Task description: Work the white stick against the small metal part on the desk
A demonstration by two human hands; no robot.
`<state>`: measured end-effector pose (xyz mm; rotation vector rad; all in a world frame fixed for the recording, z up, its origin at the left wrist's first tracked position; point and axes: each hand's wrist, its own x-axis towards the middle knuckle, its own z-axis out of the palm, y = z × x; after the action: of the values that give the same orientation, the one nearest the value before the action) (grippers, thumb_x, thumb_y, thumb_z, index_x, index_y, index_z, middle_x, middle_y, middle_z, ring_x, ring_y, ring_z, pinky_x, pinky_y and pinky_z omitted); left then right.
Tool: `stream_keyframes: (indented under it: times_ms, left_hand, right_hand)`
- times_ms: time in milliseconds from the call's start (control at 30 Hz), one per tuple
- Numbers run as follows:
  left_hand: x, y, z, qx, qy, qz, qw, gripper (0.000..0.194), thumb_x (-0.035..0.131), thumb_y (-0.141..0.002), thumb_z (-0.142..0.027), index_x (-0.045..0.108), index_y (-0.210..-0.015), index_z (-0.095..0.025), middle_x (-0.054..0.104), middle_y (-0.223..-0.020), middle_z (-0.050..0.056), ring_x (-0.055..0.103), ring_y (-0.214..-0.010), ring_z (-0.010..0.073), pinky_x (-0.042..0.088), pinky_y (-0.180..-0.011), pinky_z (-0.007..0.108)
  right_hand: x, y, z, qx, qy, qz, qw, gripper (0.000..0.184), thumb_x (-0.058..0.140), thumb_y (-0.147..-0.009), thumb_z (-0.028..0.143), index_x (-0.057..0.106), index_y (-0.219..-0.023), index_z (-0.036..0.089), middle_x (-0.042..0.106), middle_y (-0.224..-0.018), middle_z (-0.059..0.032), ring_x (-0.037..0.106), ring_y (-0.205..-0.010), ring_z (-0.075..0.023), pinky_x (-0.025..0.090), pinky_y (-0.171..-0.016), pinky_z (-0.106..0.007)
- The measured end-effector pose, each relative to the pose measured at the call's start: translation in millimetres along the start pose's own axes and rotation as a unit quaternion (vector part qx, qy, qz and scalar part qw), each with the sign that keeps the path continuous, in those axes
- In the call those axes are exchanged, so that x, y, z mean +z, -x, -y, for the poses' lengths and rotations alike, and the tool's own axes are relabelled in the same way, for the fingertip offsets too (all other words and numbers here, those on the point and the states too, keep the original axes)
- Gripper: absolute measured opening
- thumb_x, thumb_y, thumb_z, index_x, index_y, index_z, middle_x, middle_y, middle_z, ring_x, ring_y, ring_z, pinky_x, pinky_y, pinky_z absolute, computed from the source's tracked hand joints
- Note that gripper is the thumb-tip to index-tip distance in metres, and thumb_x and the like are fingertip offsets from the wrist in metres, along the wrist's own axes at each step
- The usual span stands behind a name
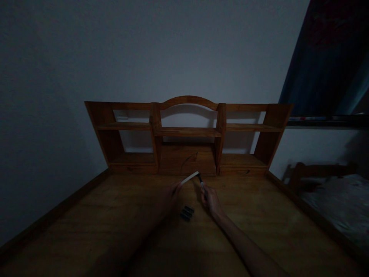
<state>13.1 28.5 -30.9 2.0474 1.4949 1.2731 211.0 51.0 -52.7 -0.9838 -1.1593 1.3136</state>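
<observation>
My left hand (170, 196) is closed around the lower end of a slim white stick (189, 177), which slants up to the right. My right hand (211, 200) grips a slender pen-like thing (201, 182) with a dark tip and a pale band. Its dark tip meets or nearly meets the upper end of the white stick; the dim light hides whether they touch. Below and between both hands, a few short black cylinders (187, 213), possibly batteries, lie side by side on the wooden desk (248, 227).
A wooden shelf unit (188, 132) with open compartments stands along the back of the desk, against a pale wall (184, 50). Raised edges border the desk's sides. At right are a dark curtain (325, 61) and a bed with rumpled bedding (340, 200). The room is dim.
</observation>
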Motion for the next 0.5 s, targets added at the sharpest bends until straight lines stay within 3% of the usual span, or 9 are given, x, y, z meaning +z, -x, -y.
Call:
stream_keyframes:
  times_ms: [133,300,500]
  left_hand:
    - [-2.4,-1.9,5.9,-0.004,0.010,-0.019,1.000,0.045,0.035,-0.099,-0.047,0.070,-0.115,-0.024,0.072,-0.116,0.008,0.067,-0.105,0.0269,0.051,-0.098,0.047]
    - [0.7,-2.1,6.8,0.028,0.048,0.003,0.998,0.042,0.039,-0.098,-0.046,0.065,-0.125,-0.026,0.067,-0.127,0.005,0.061,-0.120,0.0265,0.045,-0.108,0.048]
    - [2.3,1.2,1.8,0.015,0.046,-0.005,0.999,0.040,0.041,-0.098,-0.048,0.067,-0.121,-0.030,0.070,-0.123,0.005,0.063,-0.118,0.0280,0.046,-0.105,0.049]
  right_hand:
    - [-2.2,1.3,3.1,-0.028,0.035,-0.014,0.999,0.055,0.041,-0.086,0.069,0.040,-0.054,0.024,0.035,-0.040,0.0059,0.029,-0.035,-0.0100,0.018,-0.038,-0.024]
    - [-6.0,8.5,11.3,-0.178,0.192,-0.043,0.964,0.048,0.043,-0.093,0.059,0.060,-0.070,0.020,0.060,-0.066,-0.0018,0.054,-0.063,-0.0174,0.038,-0.061,-0.027]
    - [-7.2,8.6,8.5,-0.185,0.216,-0.059,0.957,0.049,0.037,-0.097,0.055,0.065,-0.081,0.018,0.065,-0.077,-0.0036,0.056,-0.070,-0.0193,0.038,-0.065,-0.028]
